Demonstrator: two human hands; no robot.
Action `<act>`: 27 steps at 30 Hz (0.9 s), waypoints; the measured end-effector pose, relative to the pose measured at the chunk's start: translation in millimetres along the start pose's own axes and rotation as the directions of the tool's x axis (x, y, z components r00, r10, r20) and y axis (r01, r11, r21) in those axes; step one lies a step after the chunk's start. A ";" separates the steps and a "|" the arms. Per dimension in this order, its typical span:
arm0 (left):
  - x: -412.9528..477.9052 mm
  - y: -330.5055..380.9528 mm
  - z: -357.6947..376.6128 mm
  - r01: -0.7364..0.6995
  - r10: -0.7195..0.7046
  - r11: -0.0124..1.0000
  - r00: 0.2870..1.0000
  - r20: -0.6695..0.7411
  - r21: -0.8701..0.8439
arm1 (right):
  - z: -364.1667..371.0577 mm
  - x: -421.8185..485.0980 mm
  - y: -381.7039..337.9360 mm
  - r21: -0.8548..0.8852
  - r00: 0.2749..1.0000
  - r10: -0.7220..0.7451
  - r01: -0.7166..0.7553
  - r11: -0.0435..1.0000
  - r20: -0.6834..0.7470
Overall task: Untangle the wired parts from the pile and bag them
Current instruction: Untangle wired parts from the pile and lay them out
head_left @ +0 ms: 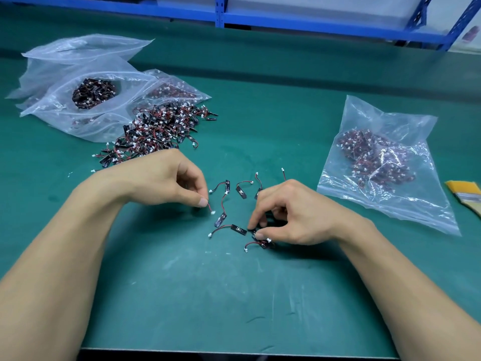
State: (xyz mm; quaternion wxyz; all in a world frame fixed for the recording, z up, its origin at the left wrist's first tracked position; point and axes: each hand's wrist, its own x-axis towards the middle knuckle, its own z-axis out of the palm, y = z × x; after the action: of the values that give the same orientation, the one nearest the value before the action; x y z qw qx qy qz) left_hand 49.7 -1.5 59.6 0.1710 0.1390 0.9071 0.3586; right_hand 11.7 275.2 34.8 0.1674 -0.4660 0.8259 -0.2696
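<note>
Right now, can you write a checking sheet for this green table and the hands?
Surface: green mat, scuffed with pale marks.
Job's things: tangled pile; loose parts between the hands; left bags and right bag holding parts.
Clutter: brush at the right edge.
Hands: left hand pinches one wire; right hand pinches a small bunch.
Cables: nothing seen beyond the parts' own short leads.
Surroundings: blue shelving behind.

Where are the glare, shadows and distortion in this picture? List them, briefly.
Head view: glare streaks the clear bag at right and the bags at left; soft shadows lie on the green mat beneath the left hand and right hand, both pinching wired parts; the wide angle stretches the forearms toward the lower corners; the pile looks slightly soft.
</note>
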 end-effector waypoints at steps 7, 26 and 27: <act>-1.6 3.4 2.6 0.230 -0.234 0.963 0.972 0.015 0.138 | -6.3 -4.4 4.2 0.080 0.995 0.082 -0.086 0.993 0.054; 2.2 23.5 21.1 -0.092 0.114 0.980 0.986 -0.118 0.179 | -20.7 -9.9 10.8 0.334 0.985 0.069 -0.119 0.935 0.159; 2.4 25.5 23.7 -0.119 0.141 0.975 0.984 -0.111 0.188 | -21.8 -10.6 11.9 0.351 0.985 0.064 -0.117 0.929 0.159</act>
State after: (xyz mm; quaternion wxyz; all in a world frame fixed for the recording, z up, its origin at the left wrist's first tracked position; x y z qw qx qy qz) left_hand 60.6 31.7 60.7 0.0775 0.1906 0.9336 0.2934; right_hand -2.4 295.6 45.3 0.3213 -0.4074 0.7690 -0.3735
